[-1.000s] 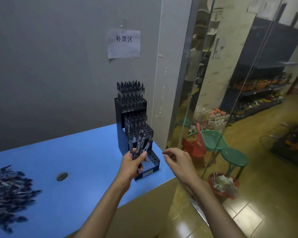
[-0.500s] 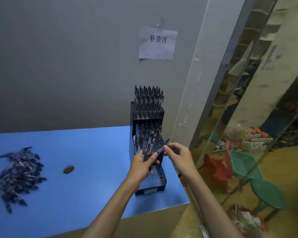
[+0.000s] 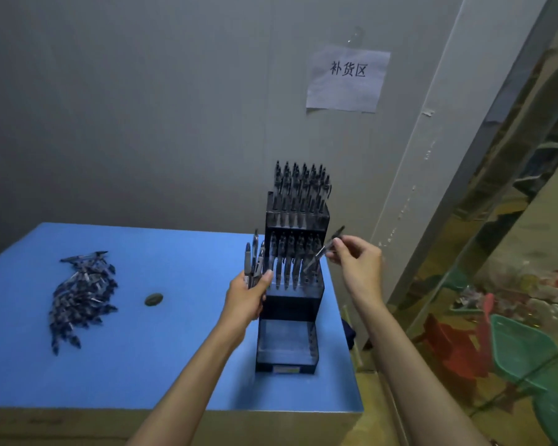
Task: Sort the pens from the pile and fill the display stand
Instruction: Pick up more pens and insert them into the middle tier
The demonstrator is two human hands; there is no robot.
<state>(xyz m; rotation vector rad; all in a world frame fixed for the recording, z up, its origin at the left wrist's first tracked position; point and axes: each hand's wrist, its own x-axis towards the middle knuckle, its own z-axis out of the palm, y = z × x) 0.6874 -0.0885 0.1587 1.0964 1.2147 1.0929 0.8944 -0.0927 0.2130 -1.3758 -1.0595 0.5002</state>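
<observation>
Broadly, the blue table (image 3: 116, 355) carries everything: the black tiered display stand (image 3: 292, 304) stands at its right side near the wall, and the pile of pens (image 3: 79, 294) lies well apart at the far left, with a small dark oval object (image 3: 154, 299) between them. On the stand, the top tier and the middle tier look packed with upright pens, while the lowest, nearest tier (image 3: 285, 344) shows bare holes, so by my reckoning about a third of the filling remains. The left hand (image 3: 248, 294) grasps a small bundle of pens (image 3: 254, 259) upright, just beside the stand's left edge. The right hand (image 3: 358, 262) pinches a single pen (image 3: 324, 251) between thumb and fingertips; it is tilted, its lower end over the right end of the middle tier. To do this step well, I would bring that pen upright before lowering it, aim its tip at one free hole, and let go only once it seats, taking care not to knock the neighbouring pens askew. The bundle is best kept close, so the next pen is a short reach away. On the grey wall, a paper sign (image 3: 348, 79) reads "补货区". A small label (image 3: 285, 369) on the stand's front base is too blurred to read.
</observation>
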